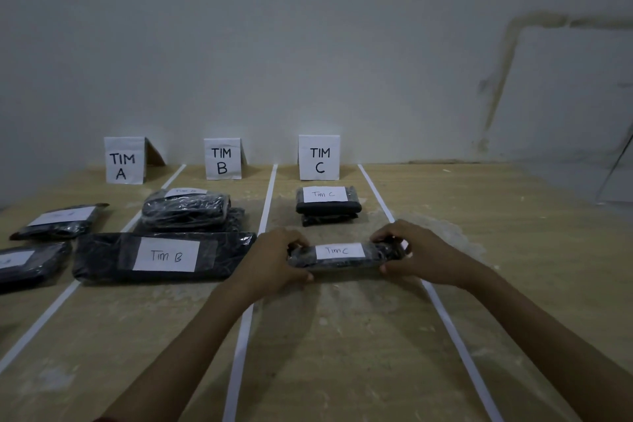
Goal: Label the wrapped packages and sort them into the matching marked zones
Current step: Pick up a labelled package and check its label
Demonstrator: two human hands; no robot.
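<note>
The worktop (pixel 342 336) is made of light wood, and its top looks matt and a bit rough, with pale worn patches. The dark packages (pixel 164 257) are wrapped in clear plastic film that is shiny and wrinkled. White matt paper labels (pixel 339 251) are stuck on them. The standing signs (pixel 319 158) are folded from plain white paper. The white strips (pixel 239 353) look smooth and flat.

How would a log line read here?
left hand, right hand: gripping Tim C package | place: lane of TIM C sign
</note>
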